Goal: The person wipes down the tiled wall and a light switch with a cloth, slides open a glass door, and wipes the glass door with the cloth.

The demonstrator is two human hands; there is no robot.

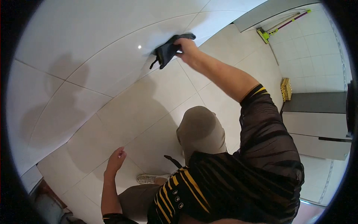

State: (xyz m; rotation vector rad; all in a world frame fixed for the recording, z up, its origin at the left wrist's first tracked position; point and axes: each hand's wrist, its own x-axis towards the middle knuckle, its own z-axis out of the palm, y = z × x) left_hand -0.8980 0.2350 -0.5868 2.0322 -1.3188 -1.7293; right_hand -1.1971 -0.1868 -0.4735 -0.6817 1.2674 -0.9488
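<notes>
A dark cloth (166, 53), bunched and folded with a small loop hanging off it, is pressed to the glossy tiled wall (123, 48) just above where it meets the floor. My right hand (187, 47) grips this cloth from the right side, arm stretched out; the fingertips are partly hidden in its folds. My left hand (116, 158) hangs low over the floor at the lower left, fingers curled in, with nothing visible in it. It is well apart from the wall and the cloth.
Pale floor tiles (138, 119) run along the wall. A green-and-purple mop (265, 36) leans in the upper right corner. A yellow basket-like object (286, 89) stands beside a white cabinet (317, 125) with a dark top. Something dark (48, 203) sits at the lower left.
</notes>
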